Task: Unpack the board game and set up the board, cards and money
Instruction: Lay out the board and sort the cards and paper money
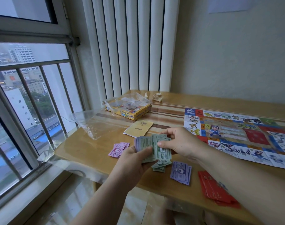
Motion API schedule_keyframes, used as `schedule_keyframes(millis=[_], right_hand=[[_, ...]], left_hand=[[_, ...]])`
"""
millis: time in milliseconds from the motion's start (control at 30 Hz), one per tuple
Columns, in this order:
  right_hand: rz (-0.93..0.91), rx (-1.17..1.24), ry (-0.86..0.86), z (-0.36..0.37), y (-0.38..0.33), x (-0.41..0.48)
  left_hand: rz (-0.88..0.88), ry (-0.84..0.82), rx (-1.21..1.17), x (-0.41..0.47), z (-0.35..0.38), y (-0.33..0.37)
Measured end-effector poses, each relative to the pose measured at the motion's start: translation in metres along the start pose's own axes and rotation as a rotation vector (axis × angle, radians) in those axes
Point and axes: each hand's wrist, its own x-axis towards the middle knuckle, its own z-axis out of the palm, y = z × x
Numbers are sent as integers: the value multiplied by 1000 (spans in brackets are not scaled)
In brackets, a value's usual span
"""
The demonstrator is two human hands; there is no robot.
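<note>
**Two hands sorting play money over the table**

Nearest the edge, a stack of red cards is lying flat, with a purple pile of notes just beside it and a green pile further left. Above the green pile, the left hand is gripping a fanned bundle of notes, fingers curled round it. The right hand is pinching the same bundle from the top, thumb on a green note. A pink pile is sitting left of the hands. Beyond them a yellow booklet and the unfolded board are lying flat. A clear bag is lying to the left, and the yellow box is standing near the back.
</note>
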Motion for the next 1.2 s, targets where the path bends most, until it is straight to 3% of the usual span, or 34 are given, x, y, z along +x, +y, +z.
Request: schedule_keyframes(millis=[267, 567, 733, 1200], right_hand=[[-62, -98, 71, -5, -3, -3], [-94, -39, 39, -2, -5, -5], [-121, -115, 99, -4, -2, -6], [-109, 21, 56, -12, -2, -8]], left_hand=[[1, -1, -13, -1, 7, 0], [84, 95, 67, 6, 7, -4], [81, 49, 5, 5, 8, -5], [80, 149, 114, 8, 7, -1]])
